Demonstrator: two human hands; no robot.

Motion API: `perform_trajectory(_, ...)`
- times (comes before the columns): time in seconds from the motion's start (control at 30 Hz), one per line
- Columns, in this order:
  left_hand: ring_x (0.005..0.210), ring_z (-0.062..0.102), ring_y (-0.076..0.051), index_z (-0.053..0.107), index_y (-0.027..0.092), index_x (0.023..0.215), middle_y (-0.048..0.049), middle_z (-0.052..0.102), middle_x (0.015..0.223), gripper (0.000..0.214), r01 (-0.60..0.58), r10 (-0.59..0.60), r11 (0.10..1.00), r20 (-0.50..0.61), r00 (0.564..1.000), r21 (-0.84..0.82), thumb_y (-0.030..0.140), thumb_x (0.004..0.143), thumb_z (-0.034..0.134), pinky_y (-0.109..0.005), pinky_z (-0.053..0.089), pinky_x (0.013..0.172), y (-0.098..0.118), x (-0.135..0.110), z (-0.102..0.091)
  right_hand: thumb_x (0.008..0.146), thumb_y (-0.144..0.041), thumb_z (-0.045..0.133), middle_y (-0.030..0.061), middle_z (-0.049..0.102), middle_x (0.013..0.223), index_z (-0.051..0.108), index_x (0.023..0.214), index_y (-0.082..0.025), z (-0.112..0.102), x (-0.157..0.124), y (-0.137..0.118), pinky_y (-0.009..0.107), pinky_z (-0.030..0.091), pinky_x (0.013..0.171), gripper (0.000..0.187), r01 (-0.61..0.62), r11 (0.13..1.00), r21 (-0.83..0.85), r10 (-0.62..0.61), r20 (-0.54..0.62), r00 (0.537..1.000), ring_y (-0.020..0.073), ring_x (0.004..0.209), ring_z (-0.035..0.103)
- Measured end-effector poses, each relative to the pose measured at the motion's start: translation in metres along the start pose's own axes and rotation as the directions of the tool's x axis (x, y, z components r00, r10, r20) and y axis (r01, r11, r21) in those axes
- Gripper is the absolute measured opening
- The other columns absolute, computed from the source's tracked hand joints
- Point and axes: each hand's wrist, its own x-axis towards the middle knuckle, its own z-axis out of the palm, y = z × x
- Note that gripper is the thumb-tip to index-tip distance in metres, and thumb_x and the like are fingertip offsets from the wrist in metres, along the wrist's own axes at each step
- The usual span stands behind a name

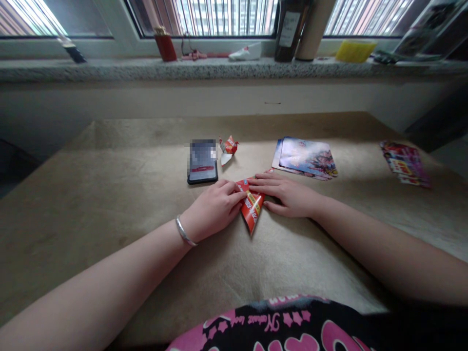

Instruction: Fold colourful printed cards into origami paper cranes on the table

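A piece of red printed paper (252, 210), folded into a pointed triangular shape, lies on the table with its tip towards me. My left hand (216, 204), with a silver bracelet at the wrist, has its fingers bent and closed at the paper's left edge. From the other side, my right hand (287, 194) rests on the paper's upper right part, its fingers stretched out flat and its thumb apart. Parts of the paper are hidden under the fingers. Just beyond stands a small folded figure (229, 146) of red and white paper, beside a phone (203, 163) with a blurred screen.
A stack of pictured sheets (309, 157) lies beyond my right hand. Fanned red and purple cards (405, 165) sit at the far right of the brown table (120, 195). On the stone windowsill (219, 70) stand a red container (165, 45), a dark bottle (288, 31) and a yellow block (354, 51).
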Motion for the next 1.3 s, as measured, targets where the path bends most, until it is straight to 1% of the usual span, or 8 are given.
perform_trajectory(0.1,0.097,0.054,-0.02,0.061,0.016,0.115,-0.0104,0.06,0.1,0.029,0.021,-0.021,1.0,0.015,1.0,-0.021,0.024,0.093,0.044,-0.037,0.049,0.088,0.002,0.001,0.0,0.081,-0.021,0.053,0.0086,0.052,0.136,0.051,0.131,-0.02,-0.001,0.0,-0.001,0.048,0.036,0.106,0.05,0.022,1.0,-0.022,-0.023,-0.034,0.999,0.0242,0.127,0.044)
perform_trajectory(0.2,0.095,0.056,-0.019,0.062,0.016,0.114,-0.0105,0.06,0.1,0.029,0.036,-0.035,0.999,0.033,0.999,-0.035,0.024,0.093,0.044,-0.036,0.05,0.087,0.003,0.002,-0.002,0.081,-0.019,0.052,0.0103,0.061,0.123,0.06,0.12,-0.017,-0.003,0.0,-0.005,0.044,0.042,0.101,0.04,0.034,0.998,-0.046,-0.038,-0.08,0.996,0.0232,0.116,0.053)
perform_trajectory(0.33,0.094,0.057,-0.019,0.064,0.017,0.111,-0.0104,0.061,0.102,0.028,0.044,-0.042,0.998,0.029,0.999,-0.042,0.026,0.093,0.044,-0.036,0.05,0.086,0.005,0.004,-0.003,0.083,-0.019,0.05,0.0097,0.066,0.113,0.064,0.11,-0.017,-0.005,0.0,-0.012,0.039,0.048,0.093,0.031,0.039,0.999,-0.035,-0.042,-0.088,0.995,0.0215,0.106,0.058)
perform_trajectory(0.5,0.094,0.057,-0.019,0.064,0.016,0.11,-0.0105,0.062,0.103,0.028,0.054,-0.053,0.998,0.039,0.998,-0.025,0.026,0.093,0.044,-0.035,0.051,0.085,0.006,0.005,-0.003,0.087,-0.018,0.046,0.0082,0.067,0.11,0.067,0.102,-0.018,-0.004,0.001,-0.013,0.038,0.049,0.092,0.026,0.03,0.999,-0.045,-0.034,-0.08,0.996,0.0204,0.104,0.059)
perform_trajectory(0.63,0.098,0.057,-0.02,0.065,0.016,0.106,-0.0097,0.062,0.105,0.026,0.039,-0.039,0.999,0.033,0.999,-0.018,0.024,0.092,0.046,-0.036,0.05,0.089,0.006,0.006,-0.002,0.088,-0.018,0.045,0.0094,0.067,0.104,0.069,0.097,-0.019,-0.002,0.001,-0.012,0.036,0.051,0.085,0.025,0.026,0.998,-0.054,-0.031,-0.104,0.994,0.0196,0.097,0.06)
perform_trajectory(0.9,0.096,0.058,-0.02,0.066,0.014,0.1,-0.0087,0.064,0.102,0.026,0.066,-0.069,0.996,0.04,0.997,0.062,0.03,0.092,0.046,-0.034,0.051,0.085,0.013,0.008,-0.006,0.088,-0.02,0.047,0.0106,0.067,0.093,0.069,0.096,-0.016,-0.003,0.002,-0.015,0.035,0.05,0.078,0.024,0.022,0.992,-0.125,-0.036,-0.109,0.993,0.0205,0.089,0.06)
perform_trajectory(1.13,0.09,0.058,-0.02,0.063,0.017,0.109,-0.0081,0.063,0.102,0.028,0.062,-0.065,0.988,0.017,0.998,0.142,0.031,0.092,0.045,-0.034,0.051,0.079,0.017,0.007,-0.003,0.091,-0.025,0.044,0.0104,0.065,0.09,0.067,0.09,-0.016,-0.003,0.002,-0.016,0.033,0.048,0.077,0.024,0.003,0.979,-0.203,-0.019,-0.075,0.997,0.0202,0.088,0.057)
perform_trajectory(1.3,0.088,0.058,-0.02,0.06,0.022,0.116,-0.0081,0.062,0.104,0.03,0.032,-0.027,0.984,-0.026,0.999,0.176,0.031,0.092,0.046,-0.032,0.05,0.074,0.016,0.006,0.0,0.087,-0.021,0.048,0.0083,0.065,0.082,0.065,0.081,-0.016,-0.006,0.002,-0.017,0.03,0.046,0.069,0.019,-0.018,0.975,-0.22,-0.003,-0.098,0.995,0.0185,0.077,0.057)
